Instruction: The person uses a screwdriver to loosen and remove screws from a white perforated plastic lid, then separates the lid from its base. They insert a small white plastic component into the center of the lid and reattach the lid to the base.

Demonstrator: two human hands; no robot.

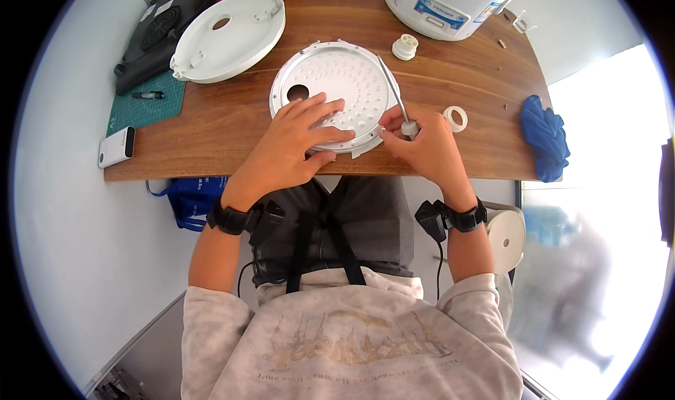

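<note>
- Wooden desk [218, 129] spans the head view, its near edge just in front of the person's lap; a white lid [242, 45] lies at its far left and a white appliance body [439, 10] stands at its far right.
- Near that edge, a round metal plate [351, 84] lies flat between both hands.
- Left hand [295, 140]: its grip is wide, holding nothing visible, fingers spread over the plate's near-left part.
- Right hand [425, 143]: its grip is closed around a slim metal tool [392, 87]; whether thumb and forefinger also pinch something is unclear.
- The tool's long axis points away from the person, leaning left, its shaft over the plate's right rim.
- From the right grip, the plate lies directly left; this hand is nearer the right rim.
</note>
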